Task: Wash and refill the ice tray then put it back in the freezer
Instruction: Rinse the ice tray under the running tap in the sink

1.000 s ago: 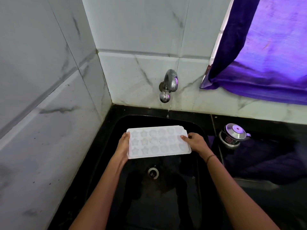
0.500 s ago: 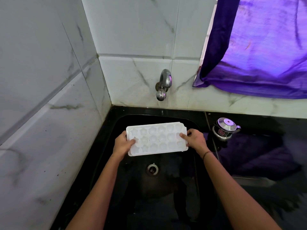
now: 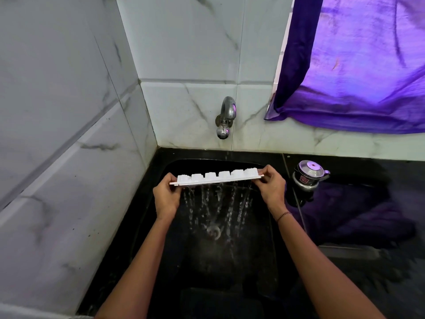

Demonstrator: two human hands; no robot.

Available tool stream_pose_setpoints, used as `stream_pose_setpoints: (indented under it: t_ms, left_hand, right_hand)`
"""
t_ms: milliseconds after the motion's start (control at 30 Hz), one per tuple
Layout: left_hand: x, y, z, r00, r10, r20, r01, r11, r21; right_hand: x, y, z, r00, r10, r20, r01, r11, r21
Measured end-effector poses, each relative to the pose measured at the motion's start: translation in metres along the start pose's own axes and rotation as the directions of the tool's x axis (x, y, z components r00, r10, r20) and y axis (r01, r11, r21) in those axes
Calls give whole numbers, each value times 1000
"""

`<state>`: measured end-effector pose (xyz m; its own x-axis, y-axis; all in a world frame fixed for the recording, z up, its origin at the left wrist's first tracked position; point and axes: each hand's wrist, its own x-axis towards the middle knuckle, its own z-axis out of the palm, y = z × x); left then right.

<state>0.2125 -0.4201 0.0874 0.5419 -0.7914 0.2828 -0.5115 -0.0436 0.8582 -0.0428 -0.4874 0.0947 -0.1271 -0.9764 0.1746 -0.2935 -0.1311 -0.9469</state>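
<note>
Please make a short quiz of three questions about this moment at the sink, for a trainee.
1. True or false: the left hand and the right hand hold the ice tray over the sink with its cups opening downward.
2. The water falling into the sink comes from: A) the tray B) a cup C) a sponge.
3. Fill in: the steel pot stands to the ____ of the sink.

Key: 1 true; 2 A; 3 right.
</note>
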Motion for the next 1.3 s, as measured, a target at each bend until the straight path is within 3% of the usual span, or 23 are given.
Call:
stream_pose_setpoints:
  t_ms: [233, 533, 867, 1033, 1300]
  left_hand:
    - [4, 13, -9, 989, 143, -24, -145, 982, -120]
    - [18, -3, -15, 989, 150, -14, -150, 973, -177]
    - [15, 5, -24, 980, 178, -86, -193, 953, -234]
    - [17, 6, -33, 953, 238, -188, -264, 956, -127]
    - [17, 2, -36, 955, 215, -204, -239, 966, -101]
  right_hand:
    - [-5, -8, 0, 980, -174, -98, 190, 964, 187]
    - [-7, -11, 6, 949, -269, -167, 296, 941, 166]
    - [-13, -11, 9, 935, -286, -208, 313, 943, 111]
    - [-18, -5, 11, 931, -297, -214, 305, 952, 7]
    - [-25, -9, 12, 959, -215, -184, 234, 968, 89]
